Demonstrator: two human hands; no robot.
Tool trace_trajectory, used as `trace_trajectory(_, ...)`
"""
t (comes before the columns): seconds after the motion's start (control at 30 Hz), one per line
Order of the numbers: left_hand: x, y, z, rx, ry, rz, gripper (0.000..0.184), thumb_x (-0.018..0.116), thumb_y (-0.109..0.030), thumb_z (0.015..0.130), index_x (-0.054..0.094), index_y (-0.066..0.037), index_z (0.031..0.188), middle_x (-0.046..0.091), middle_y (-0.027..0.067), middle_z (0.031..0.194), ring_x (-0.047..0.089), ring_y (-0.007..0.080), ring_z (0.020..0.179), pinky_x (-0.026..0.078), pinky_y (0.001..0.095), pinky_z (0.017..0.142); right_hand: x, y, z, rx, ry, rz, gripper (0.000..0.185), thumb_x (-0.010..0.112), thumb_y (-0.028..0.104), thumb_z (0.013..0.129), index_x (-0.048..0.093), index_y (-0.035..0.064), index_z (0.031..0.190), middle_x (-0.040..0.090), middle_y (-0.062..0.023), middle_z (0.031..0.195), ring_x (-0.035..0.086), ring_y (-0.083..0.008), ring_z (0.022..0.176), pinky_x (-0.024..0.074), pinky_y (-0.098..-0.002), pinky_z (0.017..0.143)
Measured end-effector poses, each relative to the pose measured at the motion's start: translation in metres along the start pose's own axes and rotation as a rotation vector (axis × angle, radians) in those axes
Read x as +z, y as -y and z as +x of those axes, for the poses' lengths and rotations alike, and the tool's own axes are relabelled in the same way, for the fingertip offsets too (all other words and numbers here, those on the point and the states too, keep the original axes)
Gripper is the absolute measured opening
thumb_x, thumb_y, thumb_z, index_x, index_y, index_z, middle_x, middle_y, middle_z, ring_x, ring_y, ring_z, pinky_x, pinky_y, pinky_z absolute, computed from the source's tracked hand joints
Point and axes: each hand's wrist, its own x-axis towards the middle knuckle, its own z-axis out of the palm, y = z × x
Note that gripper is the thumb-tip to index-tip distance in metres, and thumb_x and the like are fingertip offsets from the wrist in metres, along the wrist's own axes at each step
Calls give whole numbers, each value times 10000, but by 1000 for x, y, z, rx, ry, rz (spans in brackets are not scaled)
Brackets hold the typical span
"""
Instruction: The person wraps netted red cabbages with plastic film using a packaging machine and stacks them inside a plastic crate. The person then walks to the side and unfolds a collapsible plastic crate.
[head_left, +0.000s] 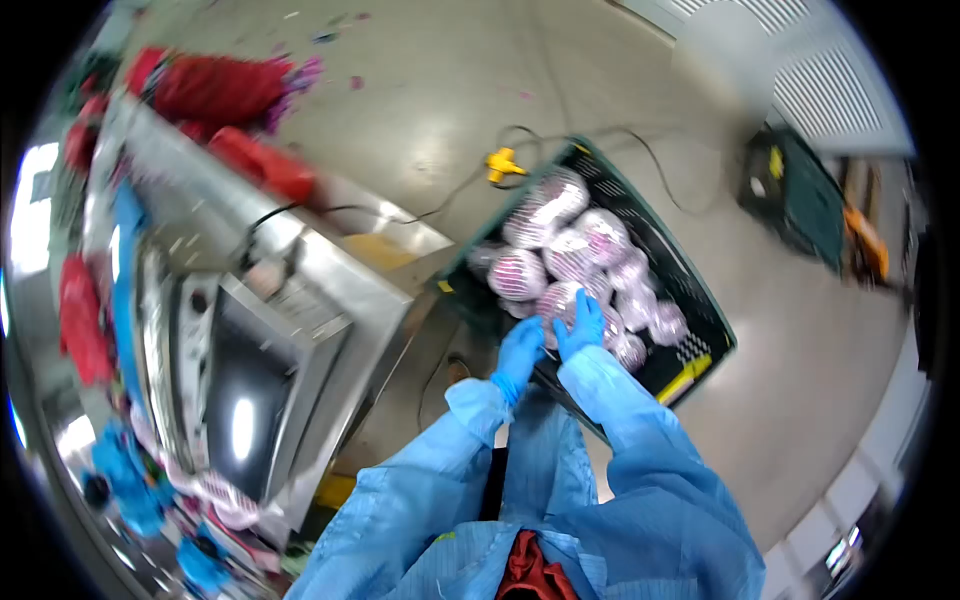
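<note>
Currently observed: left hand [520,352] and right hand [583,328], both in blue gloves, at the near side of a dark green crate [655,243]. Found inside same: a heap of clear-wrapped, pink-and-white balls [568,255], piled mainly in the middle and towards the left side, with bare crate floor along the right. Noted left hand by the near-left rim, fingers pointing towards the heap. Noted right hand reaching farther in, over the nearest balls, fingers extended. Cannot tell from this view whether either hand grips a ball or merely touches one. Recorded on the crate's near right side: a yellow label [685,380]. Seen on the floor just beyond the far-left side: a yellow connector [503,165] with black cable. Located to the left: a metal workbench [350,240], with red bundles [220,85] at its far end. Sighted well apart, far right: a second dark green crate [800,200].
</note>
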Motion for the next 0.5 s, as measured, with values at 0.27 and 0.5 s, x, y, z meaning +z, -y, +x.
trace_trajectory(0.27,-128,-37,-248,340,-305,-242,327,499,-161,941,538,-38,1241,592,65,1155,590,158,990,479,303,871,-115,268,-95,-831,486,603,299,544,-28,810,602,21,1099,593,-137,960,595,-243,778,493,-303,683)
trace_trajectory(0.5,-293,7,-423,875,-1377,-22,395,576,-89,841,515,-42,1228,514,81,1163,502,203,1084,423,325,913,-76,472,-275,-1097,1241,499,469,591,-8,830,484,23,1286,558,-137,1072,603,-237,938,502,-305,807)
